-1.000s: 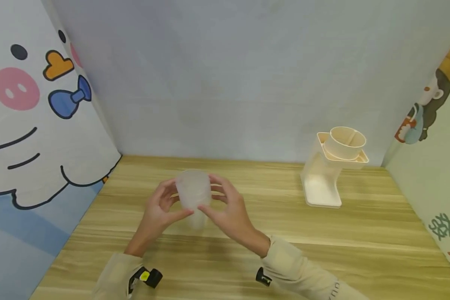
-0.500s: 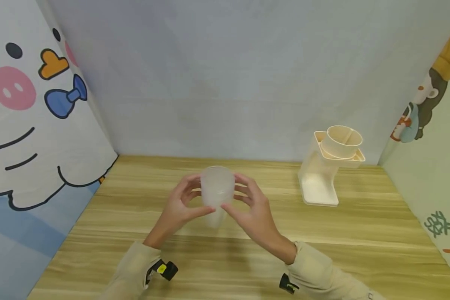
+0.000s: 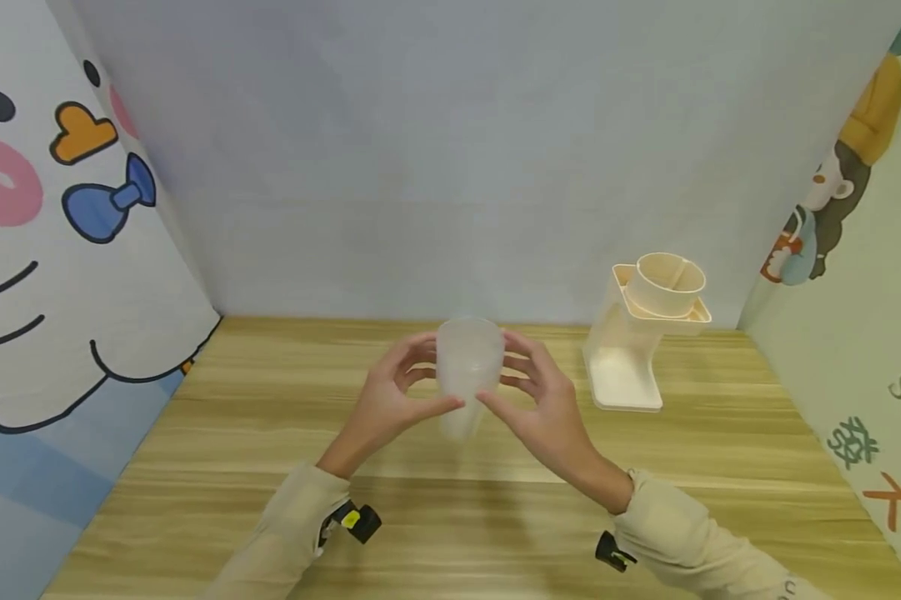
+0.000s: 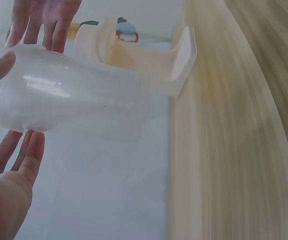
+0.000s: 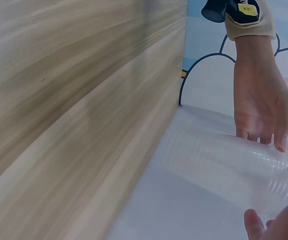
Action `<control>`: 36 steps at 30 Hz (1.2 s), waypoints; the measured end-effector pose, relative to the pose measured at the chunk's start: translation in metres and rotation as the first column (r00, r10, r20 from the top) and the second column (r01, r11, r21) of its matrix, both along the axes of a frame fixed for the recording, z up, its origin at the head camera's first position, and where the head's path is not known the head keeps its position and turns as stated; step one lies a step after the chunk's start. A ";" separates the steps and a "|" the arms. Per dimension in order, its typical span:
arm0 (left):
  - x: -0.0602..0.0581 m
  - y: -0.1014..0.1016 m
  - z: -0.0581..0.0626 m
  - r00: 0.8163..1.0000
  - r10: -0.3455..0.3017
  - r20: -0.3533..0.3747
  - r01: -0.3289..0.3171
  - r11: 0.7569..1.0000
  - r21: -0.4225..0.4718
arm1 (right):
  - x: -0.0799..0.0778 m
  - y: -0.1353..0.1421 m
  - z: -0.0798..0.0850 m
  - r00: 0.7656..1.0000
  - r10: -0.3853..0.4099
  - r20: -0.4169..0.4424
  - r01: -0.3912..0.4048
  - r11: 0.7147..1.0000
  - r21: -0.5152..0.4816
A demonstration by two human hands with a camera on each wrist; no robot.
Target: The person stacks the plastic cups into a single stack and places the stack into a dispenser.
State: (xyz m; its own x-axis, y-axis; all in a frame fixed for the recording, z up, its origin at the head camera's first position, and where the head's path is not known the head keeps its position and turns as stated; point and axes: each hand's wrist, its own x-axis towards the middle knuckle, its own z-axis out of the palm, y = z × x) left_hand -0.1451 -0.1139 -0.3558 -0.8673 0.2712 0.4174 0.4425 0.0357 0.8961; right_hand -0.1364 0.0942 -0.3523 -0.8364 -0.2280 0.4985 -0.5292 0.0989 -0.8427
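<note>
A stack of translucent plastic cups (image 3: 470,357) is held up above the wooden table, mouth end upward and narrow end down. My left hand (image 3: 396,390) grips its left side, thumb at the front and fingers curving behind. On the opposite side my right hand (image 3: 543,398) grips it the same way, so the two thumbs nearly meet. Close rings along the stack (image 5: 234,162) show in the right wrist view. The left wrist view has the cups (image 4: 79,92) between both hands, their lower end apart from the tabletop.
To the right, a cream plastic stand (image 3: 621,367) rises from the table (image 3: 270,475), with a round open cylinder (image 3: 663,296) in its top. A grey-white cloth (image 3: 420,167) hangs behind. Printed cloths close off the left (image 3: 82,325) and right (image 3: 848,350) sides.
Both hands have carried the cup stack rightward in the head view, and slightly up. The stand appears shifted a little left as the head view turned. The grip looks the same.
</note>
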 end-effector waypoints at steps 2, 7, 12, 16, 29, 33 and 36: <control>-0.001 0.007 0.008 1.000 0.001 -0.011 -0.001 1.000 -0.009 | -0.002 0.006 0.003 1.000 -0.003 0.008 0.003 1.000 0.007; -0.008 0.024 0.017 0.999 -0.007 -0.033 0.006 1.000 -0.027 | -0.007 0.023 0.010 0.999 -0.039 -0.001 0.039 0.999 0.028; -0.014 0.042 0.029 0.998 -0.002 -0.063 0.000 0.999 -0.034 | -0.010 0.040 0.022 0.996 -0.066 -0.059 0.069 0.997 0.043; -0.017 0.057 0.040 0.995 0.006 -0.098 -0.009 1.000 -0.026 | -0.014 0.054 0.033 0.992 -0.076 -0.104 0.081 0.996 0.046; -0.052 0.097 0.041 0.982 -0.003 -0.187 0.008 1.000 0.026 | -0.021 0.088 0.061 0.972 -0.155 -0.174 0.170 0.983 0.074; -0.059 0.109 0.051 0.973 -0.009 -0.232 0.012 1.000 0.012 | -0.023 0.099 0.075 0.964 -0.183 -0.193 0.205 0.973 0.101; -0.067 0.117 0.059 0.966 -0.016 -0.259 0.019 1.000 0.012 | -0.026 0.106 0.086 0.955 -0.196 -0.222 0.227 0.966 0.122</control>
State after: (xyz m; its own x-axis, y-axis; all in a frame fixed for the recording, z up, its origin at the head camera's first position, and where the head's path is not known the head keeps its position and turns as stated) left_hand -0.2119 0.0034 -0.2973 -0.7245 0.2778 0.6308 0.6597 0.0142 0.7514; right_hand -0.1621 0.2000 -0.2664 -0.7553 -0.1394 0.6404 -0.6439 0.3397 -0.6855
